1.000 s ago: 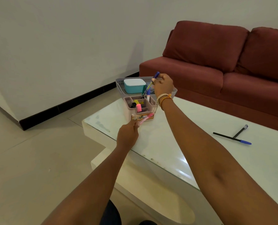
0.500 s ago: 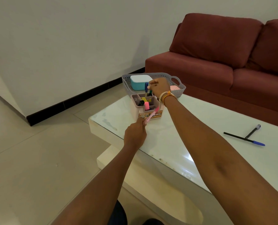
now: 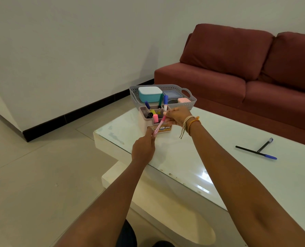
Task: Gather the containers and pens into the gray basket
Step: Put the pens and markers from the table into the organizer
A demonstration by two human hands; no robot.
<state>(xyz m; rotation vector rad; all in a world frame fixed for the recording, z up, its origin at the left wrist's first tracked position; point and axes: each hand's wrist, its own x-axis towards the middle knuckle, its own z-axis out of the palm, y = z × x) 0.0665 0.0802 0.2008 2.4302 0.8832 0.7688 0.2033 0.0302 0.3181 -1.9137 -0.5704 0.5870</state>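
Observation:
The gray basket [image 3: 187, 102] stands at the table's far corner and holds a teal container with a white lid [image 3: 150, 94], a clear blue-lidded box [image 3: 172, 95] and a small pink container [image 3: 183, 100]. In front of it stands a pink pen organiser [image 3: 143, 122] with several markers upright in it, among them a blue-capped one [image 3: 165, 102]. A pink pen [image 3: 159, 125] stretches between my hands: my left hand [image 3: 143, 148] pinches its lower end and my right hand [image 3: 177, 116] grips its upper end beside the organiser. Two pens [image 3: 257, 152] lie crossed on the table at the right.
The glass-topped white table [image 3: 192, 157] has its near corner by my left hand, with tiled floor to the left. A dark red sofa [image 3: 237, 77] stands right behind the table. A white wall with black skirting runs along the left.
My right hand let go of the blue-capped marker in the organiser, came back and took the upper end of the pink pen. My left hand kept its grip on the pen.

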